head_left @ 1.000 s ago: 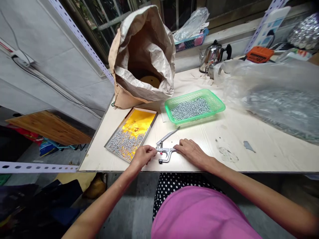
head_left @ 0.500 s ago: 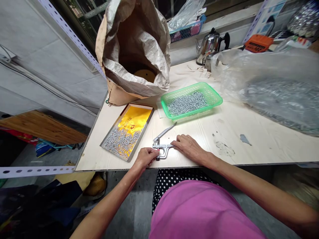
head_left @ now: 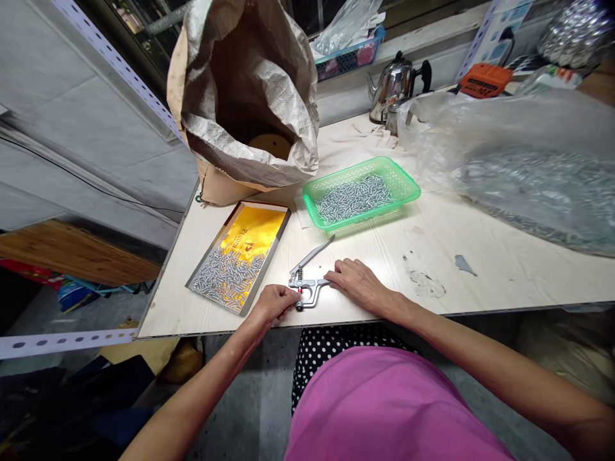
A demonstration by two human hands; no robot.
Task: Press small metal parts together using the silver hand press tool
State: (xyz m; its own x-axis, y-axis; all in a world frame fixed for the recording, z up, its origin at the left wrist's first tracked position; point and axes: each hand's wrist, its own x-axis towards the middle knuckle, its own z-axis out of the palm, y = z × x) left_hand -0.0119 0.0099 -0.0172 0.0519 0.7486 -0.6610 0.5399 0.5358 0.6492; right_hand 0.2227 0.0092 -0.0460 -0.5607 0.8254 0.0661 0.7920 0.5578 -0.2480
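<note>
Snap-fastener pliers (head_left: 311, 289) lie near the table's front edge, their long upper handle raised and spread from the lower one. A coil spring and a small red part show at the jaw. My right hand (head_left: 358, 285) grips the end of the lower handle between thumb and fingers. At the jaw, my left hand (head_left: 276, 302) is closed in a pinch; whatever is in its fingertips is too small to make out. To the left, a shallow box (head_left: 262, 221) with a yellow bottom holds many small metal pins (head_left: 225, 275). More such pins (head_left: 355, 198) fill part of a green basket (head_left: 408, 186) behind the pliers.
A large open woven sack (head_left: 293, 115) stands at the back left. At the right lies a clear plastic bag (head_left: 528, 186) full of metal pieces. A steel kettle (head_left: 396, 86) and an orange-black object (head_left: 485, 80) sit at the back. A grey scrap (head_left: 464, 264) lies on the table.
The whole view has shifted slightly, so things sit a little further left. My left fingertips have moved a little at the jaw, and the red part shows more. My right hand keeps its grip.
</note>
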